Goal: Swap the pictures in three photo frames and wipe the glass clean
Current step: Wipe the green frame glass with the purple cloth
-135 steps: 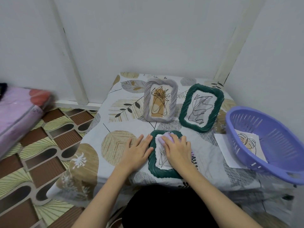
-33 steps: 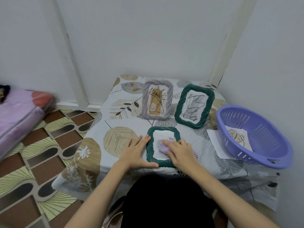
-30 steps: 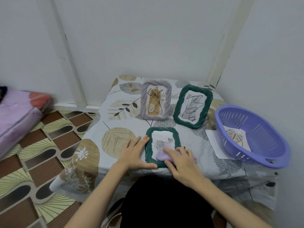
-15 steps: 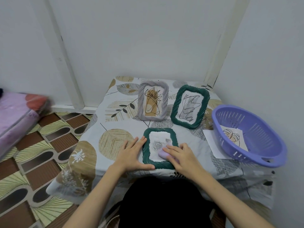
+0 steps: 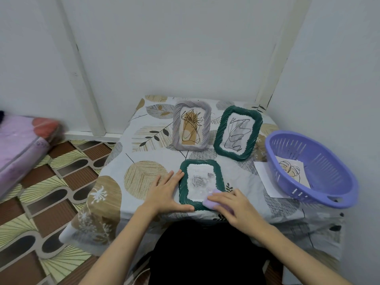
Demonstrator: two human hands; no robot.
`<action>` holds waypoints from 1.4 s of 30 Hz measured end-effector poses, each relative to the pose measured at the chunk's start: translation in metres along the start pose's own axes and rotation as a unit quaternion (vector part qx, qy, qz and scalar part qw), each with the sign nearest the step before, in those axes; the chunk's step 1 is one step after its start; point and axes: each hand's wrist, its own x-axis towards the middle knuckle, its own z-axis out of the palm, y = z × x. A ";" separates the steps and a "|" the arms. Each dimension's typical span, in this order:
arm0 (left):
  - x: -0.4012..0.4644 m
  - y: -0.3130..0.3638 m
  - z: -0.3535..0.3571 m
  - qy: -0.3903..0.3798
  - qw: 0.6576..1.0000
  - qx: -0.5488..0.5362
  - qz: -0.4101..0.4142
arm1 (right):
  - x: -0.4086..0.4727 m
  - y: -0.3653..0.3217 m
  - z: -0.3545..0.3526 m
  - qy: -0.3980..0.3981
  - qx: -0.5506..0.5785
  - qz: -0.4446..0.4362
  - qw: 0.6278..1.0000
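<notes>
Low worktop (image 5: 144, 155) w/ leaf-print cloth, set in a white corner. Three frames on it.

Near green frame (image 5: 200, 183) lies flat at the front edge, glass up, pic inside shows grey roses; faint line of writing along the pic's top, too blurred to read. Left hand (image 5: 164, 192) lies flat on the cloth, palm down, fingers spread and pressed against the frame's left rim, thumb along its bottom edge – grip released, bracing not grasping. Right hand (image 5: 232, 204) sits over the frame's lower right corner, fingers curled down on a lilac cloth pad (image 5: 209, 201) – grip clenched on the pad, which touches glass and rim there.

Behind, grey frame (image 5: 191, 128) stands upright, tilted back, w/ a brown/black line drawing. Just beside it to the right, far green frame (image 5: 238, 133) stands leaning, w/ a black scribble on grey.

Right side: purple slotted basket (image 5: 320, 171) w/ a loose print (image 5: 292, 171) inside (line drawing, tan patch). White sheet (image 5: 265, 175) lies partly under the basket's rim.

No brand or label legible anywhere. Patterned floor (image 5: 51, 192) left, pink mattress (image 5: 18, 145) at far left edge.
</notes>
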 end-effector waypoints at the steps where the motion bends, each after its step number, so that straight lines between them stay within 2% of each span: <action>1: 0.000 0.000 0.000 -0.001 1.000 0.000 0.001 | -0.004 0.005 -0.003 0.005 -0.006 -0.015 1.000; 3: 0.001 -0.001 0.001 0.002 1.000 -0.005 0.002 | 0.001 0.015 -0.004 -0.001 -0.017 -0.011 1.000; 7: 0.001 0.000 0.001 0.001 1.000 -0.008 0.003 | 0.023 0.003 0.005 -0.032 -0.038 0.082 0.995; 11: 0.001 0.000 0.001 0.001 1.000 -0.007 0.001 | 0.003 0.000 0.003 -0.044 -0.077 0.052 0.995; 16: 0.002 0.000 0.000 -0.003 1.000 -0.002 0.002 | 0.033 0.003 -0.009 -0.086 -0.163 0.109 0.977; 19: 0.001 0.000 0.000 -0.006 1.000 -0.008 0.003 | 0.054 -0.001 -0.003 -0.079 -0.214 0.131 0.965; 22: 0.001 0.000 0.000 -0.003 1.000 -0.007 0.002 | 0.044 -0.009 0.005 -0.009 -0.245 0.137 0.960; 24: 0.002 -0.001 0.001 -0.004 1.000 0.000 0.001 | 0.034 -0.007 0.013 0.019 -0.220 0.144 0.965; 27: 0.003 -0.002 0.002 -0.004 1.000 -0.001 0.002 | 0.048 0.002 0.012 0.019 -0.165 0.171 0.971; 30: 0.003 -0.003 0.002 -0.002 1.000 -0.006 0.000 | 0.074 0.007 0.012 0.026 -0.137 0.159 0.977; 33: 0.003 -0.003 0.002 -0.001 1.000 -0.005 0.001 | 0.071 0.005 0.018 0.039 -0.098 0.085 0.991; 35: 0.003 -0.003 0.002 -0.002 1.000 -0.007 0.001 | 0.054 0.009 0.017 0.041 -0.094 0.015 0.995; 37: 0.003 -0.003 0.002 -0.004 1.000 -0.005 0.002 | 0.044 0.016 0.013 0.039 -0.105 -0.020 0.993; 40: 0.003 -0.003 0.002 -0.007 1.000 -0.006 0.002 | 0.062 0.023 0.008 0.054 -0.118 0.044 0.991; 42: 0.003 -0.003 0.002 -0.006 1.000 -0.005 0.001 | 0.084 0.019 0.009 0.032 -0.118 0.109 0.986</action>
